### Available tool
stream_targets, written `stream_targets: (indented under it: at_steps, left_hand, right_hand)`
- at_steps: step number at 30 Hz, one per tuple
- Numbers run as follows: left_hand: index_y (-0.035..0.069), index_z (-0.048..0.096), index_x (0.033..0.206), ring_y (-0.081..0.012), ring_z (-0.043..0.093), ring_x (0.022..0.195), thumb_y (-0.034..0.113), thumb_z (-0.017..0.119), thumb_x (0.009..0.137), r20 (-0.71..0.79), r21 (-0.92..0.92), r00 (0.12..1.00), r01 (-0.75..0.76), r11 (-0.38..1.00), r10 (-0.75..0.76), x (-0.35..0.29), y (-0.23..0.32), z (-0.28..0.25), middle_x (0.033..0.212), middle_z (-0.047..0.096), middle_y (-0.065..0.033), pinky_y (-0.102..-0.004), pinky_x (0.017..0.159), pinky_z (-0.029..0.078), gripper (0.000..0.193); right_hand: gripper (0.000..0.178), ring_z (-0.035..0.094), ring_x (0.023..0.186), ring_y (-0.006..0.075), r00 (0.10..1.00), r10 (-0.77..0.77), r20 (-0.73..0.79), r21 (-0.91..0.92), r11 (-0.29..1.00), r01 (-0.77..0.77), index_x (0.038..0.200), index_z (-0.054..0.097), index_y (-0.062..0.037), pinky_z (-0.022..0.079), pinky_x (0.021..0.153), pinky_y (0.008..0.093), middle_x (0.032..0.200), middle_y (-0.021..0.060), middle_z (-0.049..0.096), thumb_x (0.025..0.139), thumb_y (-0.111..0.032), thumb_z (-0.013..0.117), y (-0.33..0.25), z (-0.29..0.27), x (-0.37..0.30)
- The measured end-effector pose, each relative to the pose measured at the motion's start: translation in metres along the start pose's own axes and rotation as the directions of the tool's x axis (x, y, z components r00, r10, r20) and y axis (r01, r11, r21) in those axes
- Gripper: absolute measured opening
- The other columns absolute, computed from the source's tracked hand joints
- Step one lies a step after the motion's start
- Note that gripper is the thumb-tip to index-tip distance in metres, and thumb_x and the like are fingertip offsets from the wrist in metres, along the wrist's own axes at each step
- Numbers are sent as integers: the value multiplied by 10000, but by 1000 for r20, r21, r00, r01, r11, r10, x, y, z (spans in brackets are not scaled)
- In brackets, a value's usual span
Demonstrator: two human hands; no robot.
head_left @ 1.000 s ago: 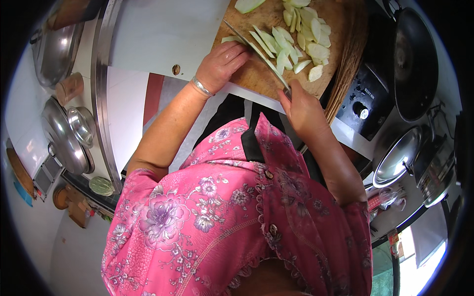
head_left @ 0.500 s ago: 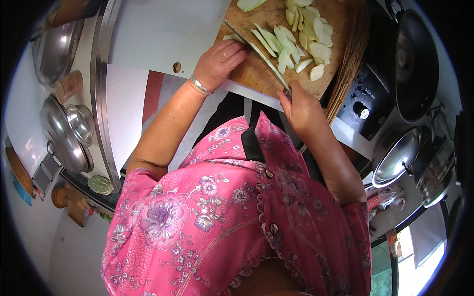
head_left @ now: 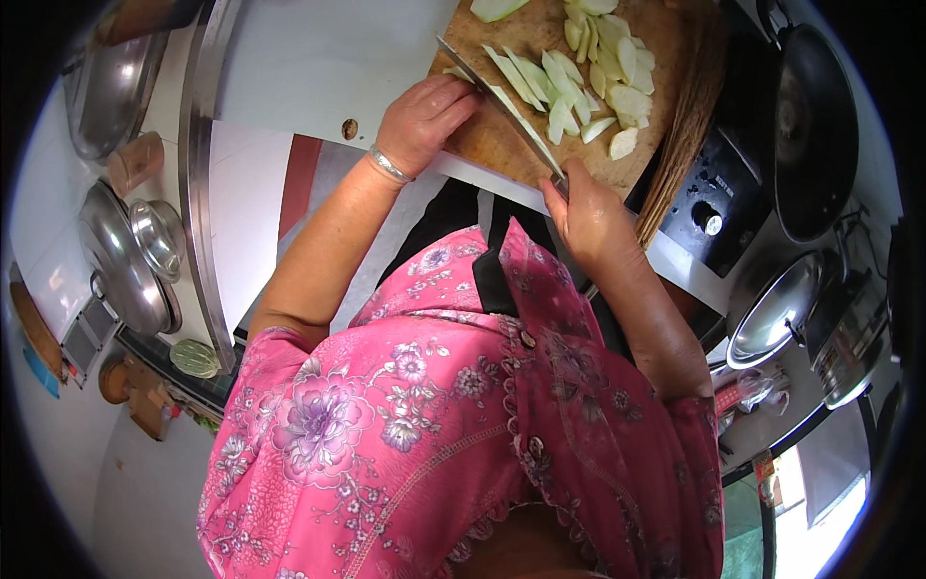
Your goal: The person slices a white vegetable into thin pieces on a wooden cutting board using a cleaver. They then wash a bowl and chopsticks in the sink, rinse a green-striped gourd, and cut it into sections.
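Right hand [head_left: 590, 214] gripped the knife [head_left: 514, 121] by its handle; left hand [head_left: 422, 121] clamped the vegetable [head_left: 456, 72], likely slippery, best pinned from above.

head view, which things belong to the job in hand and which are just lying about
In the job:
- knife, gripped by right hand
- left hand, beside the blade
- wooden board
- pale green slices

Lying about:
- black wok
- small steel bowl
- striped green gourd

Outer garment: pink floral shirt [head_left: 395, 482].
Short sleeves [head_left: 280, 359]; large purple blossom print [head_left: 323, 425] toward 7 o'clock; scalloped trim [head_left: 510, 386] and round buttons [head_left: 528, 340] toward 4 o'clock; silver bracelet [head_left: 391, 166], left wrist [head_left: 403, 152], 11 o'clock.
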State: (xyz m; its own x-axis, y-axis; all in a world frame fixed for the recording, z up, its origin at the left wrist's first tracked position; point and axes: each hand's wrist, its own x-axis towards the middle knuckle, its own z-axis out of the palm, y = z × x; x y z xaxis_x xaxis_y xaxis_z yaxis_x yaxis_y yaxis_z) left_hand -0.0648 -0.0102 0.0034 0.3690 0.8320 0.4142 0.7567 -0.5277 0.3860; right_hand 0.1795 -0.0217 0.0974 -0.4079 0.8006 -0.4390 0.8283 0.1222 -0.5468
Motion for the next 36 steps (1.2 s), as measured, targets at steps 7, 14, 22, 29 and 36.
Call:
stream_targets:
  at_steps: [7,14,22,29,36]
  left_hand:
    - [69,634,940,-249,604,951,81,583,696,-12,-38,1000,-27,999,27,3,0,-4,989,612,-64,-333,768,524,250]
    - [61,630,900,-256,606,910,70,587,683,-49,-45,998,-27,999,25,-3,-2,-2,947,608,-74,-334,734,523,222]
    - [58,632,911,-262,604,920,67,581,685,-52,-41,998,-43,998,41,-8,-7,1,970,610,-75,-339,753,524,232]
    - [52,628,919,-269,600,900,57,588,682,-97,-87,995,-39,995,30,-11,-11,2,950,606,-80,-347,740,523,241]
    - [50,619,893,-283,602,885,30,606,667,-77,-83,997,-32,996,25,-13,-13,1,938,608,-85,-353,728,518,228]
  right_hand:
    - [281,574,676,463,1000,1,-1,14,1000,-1,926,448,-12,453,585,533,701,258,593,901,-265,567,4,22,28]
    - [290,576,697,462,999,32,31,25,999,-33,930,441,-7,454,598,531,729,260,598,904,-270,563,-13,-3,6]
    - [278,574,664,460,1000,-9,18,-15,1000,9,921,445,-10,451,571,528,700,251,593,906,-261,562,-10,15,14]
    - [277,566,634,461,996,-74,-55,47,996,77,905,448,-5,452,559,526,660,246,583,908,-259,559,-3,17,22]
    - [284,576,641,452,1000,-17,-13,-35,999,17,890,455,-10,456,571,529,657,243,584,898,-268,574,-11,19,3]
